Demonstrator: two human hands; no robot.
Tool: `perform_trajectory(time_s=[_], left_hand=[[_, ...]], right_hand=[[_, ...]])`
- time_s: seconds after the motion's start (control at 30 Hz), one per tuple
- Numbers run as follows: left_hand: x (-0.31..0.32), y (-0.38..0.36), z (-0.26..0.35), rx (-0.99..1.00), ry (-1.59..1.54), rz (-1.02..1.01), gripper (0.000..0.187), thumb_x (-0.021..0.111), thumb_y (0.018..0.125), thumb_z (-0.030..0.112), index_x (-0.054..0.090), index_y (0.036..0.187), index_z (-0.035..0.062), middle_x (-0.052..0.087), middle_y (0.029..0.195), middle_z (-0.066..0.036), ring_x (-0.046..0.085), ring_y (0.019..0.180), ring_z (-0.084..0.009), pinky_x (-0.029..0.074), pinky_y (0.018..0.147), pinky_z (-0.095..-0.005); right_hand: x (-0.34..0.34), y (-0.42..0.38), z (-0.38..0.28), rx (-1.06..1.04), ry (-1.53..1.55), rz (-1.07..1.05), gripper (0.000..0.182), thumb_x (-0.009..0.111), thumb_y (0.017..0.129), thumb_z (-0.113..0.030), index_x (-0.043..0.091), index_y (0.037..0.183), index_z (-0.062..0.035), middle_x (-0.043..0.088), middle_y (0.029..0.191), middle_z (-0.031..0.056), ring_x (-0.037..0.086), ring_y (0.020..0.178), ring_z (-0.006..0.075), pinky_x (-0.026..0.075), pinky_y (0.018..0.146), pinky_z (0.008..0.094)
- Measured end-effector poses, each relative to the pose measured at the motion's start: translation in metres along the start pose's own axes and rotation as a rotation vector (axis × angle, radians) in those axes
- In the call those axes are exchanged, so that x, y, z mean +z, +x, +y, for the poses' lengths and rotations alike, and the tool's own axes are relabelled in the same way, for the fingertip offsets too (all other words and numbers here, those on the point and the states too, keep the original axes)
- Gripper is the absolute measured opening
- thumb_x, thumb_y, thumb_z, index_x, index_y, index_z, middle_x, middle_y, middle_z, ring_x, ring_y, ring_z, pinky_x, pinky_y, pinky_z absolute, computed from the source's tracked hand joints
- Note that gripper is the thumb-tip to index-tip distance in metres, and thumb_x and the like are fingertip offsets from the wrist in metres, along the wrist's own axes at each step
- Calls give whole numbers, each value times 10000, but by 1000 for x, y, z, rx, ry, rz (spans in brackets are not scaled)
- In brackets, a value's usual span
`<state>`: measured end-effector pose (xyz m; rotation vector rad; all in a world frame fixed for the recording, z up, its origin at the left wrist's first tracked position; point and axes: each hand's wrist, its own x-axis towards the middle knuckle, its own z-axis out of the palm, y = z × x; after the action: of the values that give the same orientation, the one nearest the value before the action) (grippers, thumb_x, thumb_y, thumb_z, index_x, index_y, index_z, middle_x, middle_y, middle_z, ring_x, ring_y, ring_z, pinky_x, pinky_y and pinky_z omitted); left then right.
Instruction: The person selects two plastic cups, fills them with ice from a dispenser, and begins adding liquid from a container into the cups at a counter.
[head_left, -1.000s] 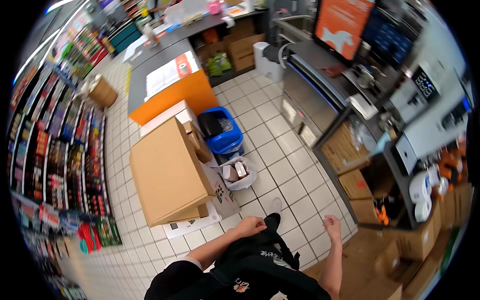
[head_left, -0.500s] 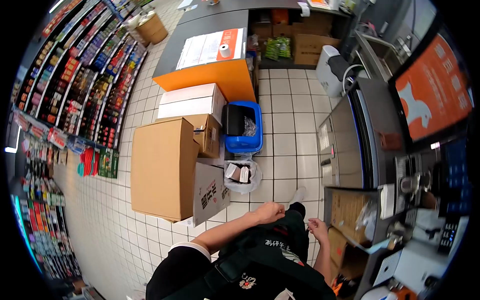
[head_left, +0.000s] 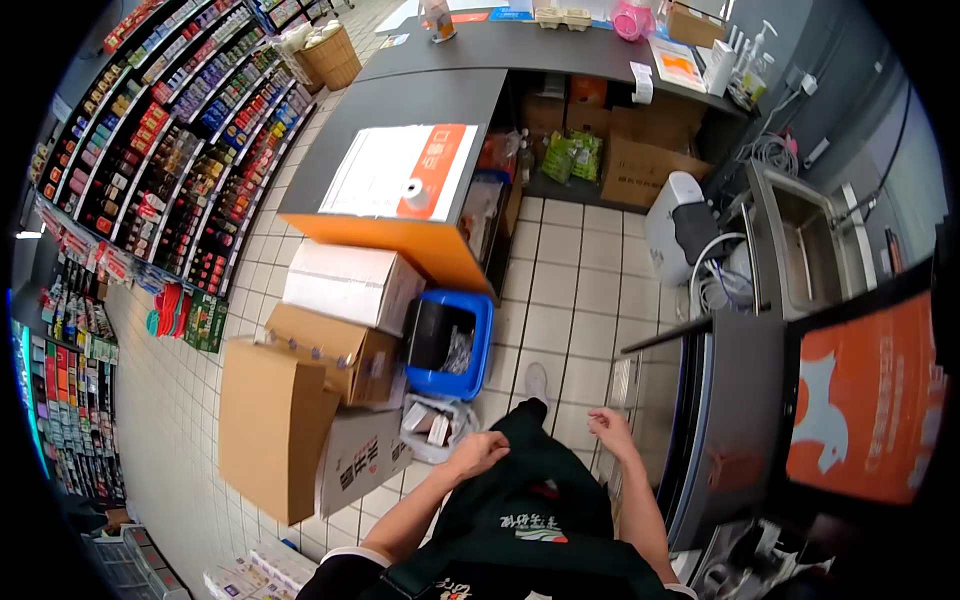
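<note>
My left hand (head_left: pixel 478 454) hangs over the dark green apron (head_left: pixel 545 470), its fingers curled; whether anything is inside them is hidden. On the other side of the apron, my right hand (head_left: pixel 611 432) is raised with loosely bent fingers, and nothing shows in it. Nearest to my left hand is a bin bag (head_left: pixel 437 428) with small boxes in it. Just beyond that stands a blue bin (head_left: pixel 470 345) with a black lid. One white shoe (head_left: pixel 536 380) shows on the tiled floor ahead of the apron.
Cardboard boxes (head_left: pixel 270 425) and a white box (head_left: pixel 350 283) are stacked at the left, beside a counter with an orange side (head_left: pixel 390 240). A steel cabinet (head_left: pixel 640 400) stands at the right, with a sink (head_left: pixel 805 250) beyond. Stocked shelves (head_left: pixel 170 140) line the far left.
The view has moved forward, and the counter, bin and sink appear nearer. My left hand has shifted left in view, and my right hand sits higher in the frame.
</note>
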<state>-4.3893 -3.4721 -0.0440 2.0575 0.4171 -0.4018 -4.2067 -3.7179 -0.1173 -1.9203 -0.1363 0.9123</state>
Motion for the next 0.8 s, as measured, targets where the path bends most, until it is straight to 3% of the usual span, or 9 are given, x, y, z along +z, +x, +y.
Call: perform_trajectory(time_s=[0.1,0.17,0.2,0.23,0.3,0.5,0.57,0.7,0.8], left_hand=[[-34,65,-3,-53,13,10,169,636,807,190,645,880,37,667,818,-153,649,785,-311,505,705,-390],[-61,124,-6,-28,124,42,161,629,808,183,649,874,37,663,818,-165,645,786,-320,504,711,-394],[-70,153,-11,35,115,82,169,634,798,186,650,863,30,658,799,-175,642,771,-334,502,711,-414],[-80,183,-14,-32,113,34,173,636,792,181,646,880,33,648,841,-176,627,829,-344,491,755,-419],[-97,236,-15,112,231,179,180,646,783,165,639,918,45,617,917,-168,585,913,-362,471,809,-415],[-124,373,-35,133,154,431,297,662,791,151,582,1057,46,543,1127,-168,501,1055,-366,412,900,-408],[-122,409,-54,4,166,458,336,667,792,169,584,1099,63,500,1218,-181,462,1121,-365,388,939,-417],[-94,460,-108,-44,261,498,392,663,803,193,569,1165,76,446,1298,-189,442,1154,-370,377,951,-449],[-74,482,-123,-33,120,499,365,653,812,185,572,1142,50,515,1225,-189,488,1117,-359,389,947,-440]], right_hand=[[-7,60,-25,-32,-58,-33,244,660,803,-102,634,1028,-11,636,821,48,584,734,99,491,670,254],[-6,114,-19,-140,-21,-18,250,664,794,-84,636,1029,-4,628,822,37,579,747,96,489,689,252],[-7,134,-24,-82,-20,-11,238,662,790,-66,639,1016,3,626,819,25,574,756,92,488,697,254],[-6,152,-33,-75,29,11,231,653,795,-59,638,1017,4,633,808,33,579,742,99,489,696,259],[-6,186,-60,-96,4,5,216,644,802,-52,635,1011,2,632,788,45,585,724,106,488,681,259],[13,324,-71,-137,-46,-68,184,622,822,-63,628,993,5,642,783,57,600,722,114,491,668,267],[31,389,-90,-188,-71,-128,170,599,835,-49,620,994,9,641,779,68,605,720,123,495,666,280],[69,481,-94,-364,-55,-260,163,576,849,-37,605,1003,5,642,855,132,631,785,229,504,694,328],[78,510,-95,-565,-184,-460,164,575,841,-31,598,998,11,629,893,168,625,825,302,503,715,363]])
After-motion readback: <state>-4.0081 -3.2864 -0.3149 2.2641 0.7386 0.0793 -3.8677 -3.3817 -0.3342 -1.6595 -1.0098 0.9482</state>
